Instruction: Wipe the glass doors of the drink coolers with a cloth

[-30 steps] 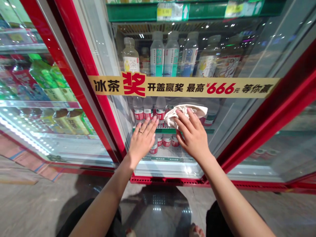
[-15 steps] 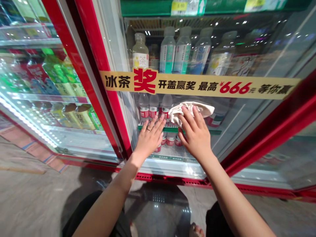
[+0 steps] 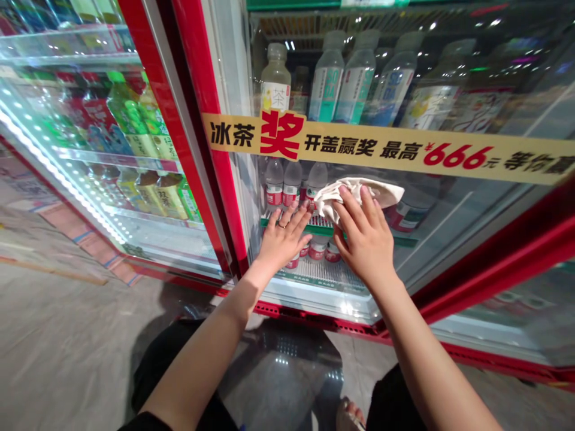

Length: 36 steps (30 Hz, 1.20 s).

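Observation:
My left hand [image 3: 284, 240] lies with its fingers spread against the glass door [image 3: 431, 227] of an upright drinks cooler. A ring shows on one of its fingers. Beside it, my right hand [image 3: 366, 236] presses a crumpled off-white cloth [image 3: 389, 190] to the same pane, below a yellow sticker strip [image 3: 341, 145] with red and black lettering. Part of the cloth is hidden under the fingers. Behind the glass stand clear bottles with red labels [image 3: 291, 185] near my left fingertips, and taller bottles [image 3: 327, 78] on the shelf above.
Red frames border the door, with a thick red frame [image 3: 489, 257] on the right. Another lit cooler with green and red bottles [image 3: 128, 114] stands to the left. Below are the grey floor [image 3: 76, 341] and my foot [image 3: 350, 413].
The camera view has shifted, so the cooler sits farther right and slightly higher. Both hands and the cloth keep about the same place on the glass.

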{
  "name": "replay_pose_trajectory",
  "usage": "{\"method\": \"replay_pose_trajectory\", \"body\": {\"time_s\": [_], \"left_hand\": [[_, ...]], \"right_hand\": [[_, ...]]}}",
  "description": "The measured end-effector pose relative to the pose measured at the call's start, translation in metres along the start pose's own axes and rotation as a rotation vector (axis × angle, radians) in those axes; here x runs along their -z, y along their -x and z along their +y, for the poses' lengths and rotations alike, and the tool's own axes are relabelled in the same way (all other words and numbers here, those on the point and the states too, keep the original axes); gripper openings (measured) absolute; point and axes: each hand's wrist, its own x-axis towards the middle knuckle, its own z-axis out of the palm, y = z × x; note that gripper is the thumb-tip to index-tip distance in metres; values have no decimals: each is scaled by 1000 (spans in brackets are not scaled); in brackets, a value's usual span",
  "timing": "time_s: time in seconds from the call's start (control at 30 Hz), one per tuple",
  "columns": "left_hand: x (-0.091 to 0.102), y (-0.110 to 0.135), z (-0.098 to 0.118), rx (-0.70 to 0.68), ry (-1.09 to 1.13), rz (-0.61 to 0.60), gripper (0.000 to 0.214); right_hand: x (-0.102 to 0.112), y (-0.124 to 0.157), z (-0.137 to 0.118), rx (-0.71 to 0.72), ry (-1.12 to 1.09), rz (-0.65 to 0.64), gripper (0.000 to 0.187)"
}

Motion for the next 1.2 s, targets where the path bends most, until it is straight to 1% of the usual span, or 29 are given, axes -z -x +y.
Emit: {"method": "replay_pose_trajectory", "body": {"time_s": [0.27, 0.43, 0.5, 0.57, 0.63, 0.7, 0.77, 0.83, 0.93, 1.03, 1.13, 1.2], "left_hand": [[0, 1, 1, 0, -11, 28, 73], [1, 2, 1, 3, -3, 4, 73], [1, 3, 0, -5, -8, 21, 71], [2, 4, -2, -19, -7, 41, 66], [6, 5, -4, -32, 2, 48, 62], [12, 5, -6, -39, 6, 55, 62], [19, 4, -9, -53, -3, 65, 64], [26, 4, -12, -78, -17, 67, 68], [32, 4, -18, -106, -26, 30, 68], [34, 4, -20, -112, -25, -33, 59], [37, 4, -19, -122, -45, -58, 51], [43, 2, -18, -124, -60, -68, 54]], "right_hand": [[-3, 1, 0, -9, -13, 11, 69], [-5, 0, 1, -25, -14, -6, 64], [-7, -2, 0, -24, -4, -26, 61], [-8, -2, -2, 7, 8, -34, 57], [-7, -1, -2, 50, 6, -13, 52], [-5, -1, -1, 64, 10, 35, 49], [-3, -1, 1, 33, 28, 64, 49], [-2, -5, 1, -22, 35, 53, 53], [-4, -11, -4, -70, -14, -8, 61], [-7, -13, -10, -48, -63, -68, 62], [-7, -6, -10, -7, -74, -32, 57], [-7, -1, -7, -9, -74, 22, 54]]}}
